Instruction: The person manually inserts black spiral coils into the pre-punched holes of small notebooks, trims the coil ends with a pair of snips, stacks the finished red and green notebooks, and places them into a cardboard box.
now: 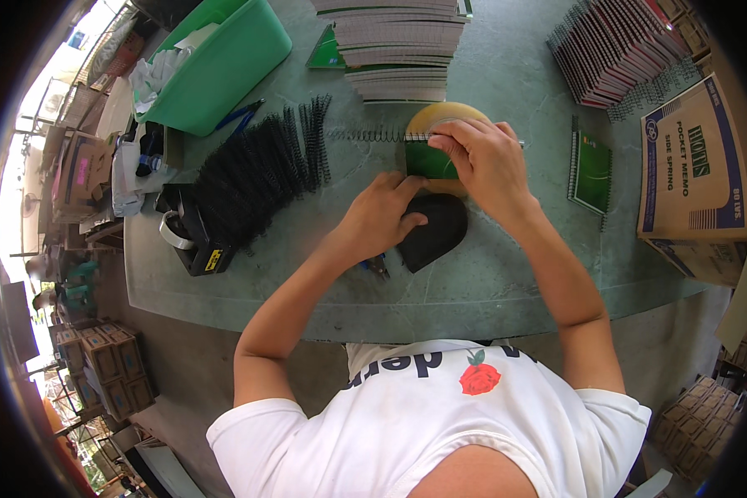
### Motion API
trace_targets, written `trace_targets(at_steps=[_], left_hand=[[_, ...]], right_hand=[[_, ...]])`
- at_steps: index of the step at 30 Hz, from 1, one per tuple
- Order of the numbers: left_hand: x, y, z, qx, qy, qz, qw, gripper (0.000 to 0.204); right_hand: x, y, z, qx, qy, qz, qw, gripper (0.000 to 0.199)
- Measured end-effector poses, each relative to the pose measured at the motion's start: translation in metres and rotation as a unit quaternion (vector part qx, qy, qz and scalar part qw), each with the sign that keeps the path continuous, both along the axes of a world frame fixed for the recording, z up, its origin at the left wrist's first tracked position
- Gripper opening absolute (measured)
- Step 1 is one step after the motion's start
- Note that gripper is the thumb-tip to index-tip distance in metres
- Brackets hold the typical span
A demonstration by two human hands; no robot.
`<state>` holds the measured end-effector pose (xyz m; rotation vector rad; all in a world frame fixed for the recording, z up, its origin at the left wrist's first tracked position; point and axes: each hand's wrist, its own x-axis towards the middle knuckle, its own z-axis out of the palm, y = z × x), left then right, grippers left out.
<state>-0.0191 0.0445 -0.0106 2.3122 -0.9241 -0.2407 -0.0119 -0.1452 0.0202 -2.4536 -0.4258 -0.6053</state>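
Observation:
A small green notebook (427,162) lies on a round yellowish disc (448,110) in front of me. Along its far edge runs a thin dark spiral coil (365,135), whose loose end sticks out to the left. My right hand (485,162) pinches the coil at that edge between thumb and fingers. With bent fingers, my left hand (382,212) presses on the notebook's near left corner, its thumb held apart over a black rounded pad (440,228). The notebook's right part is hidden under my right hand.
Many black coils (249,174) lie heaped at left, beside a black tape dispenser (197,249) and green bin (249,62). Unbound pads (402,54) are stacked ahead. To the right are bound notebooks (610,54), one green spiral notebook (591,170) and a cardboard box (676,212).

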Motion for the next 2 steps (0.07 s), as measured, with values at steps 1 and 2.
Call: trace_targets(at_steps=[1,2], left_hand=[[-0.0001,0.0022,-0.0021,0.015,-0.004,-0.005,1.0,0.055],[-0.0002,0.0053,-0.0049,0.029,-0.008,-0.01,0.999,0.06]], right_hand=[[-0.0001,-0.0008,-0.0008,0.013,0.008,0.004,1.0,0.019],[-0.0005,-0.0012,-0.0013,0.026,0.016,0.008,0.999,0.026]])
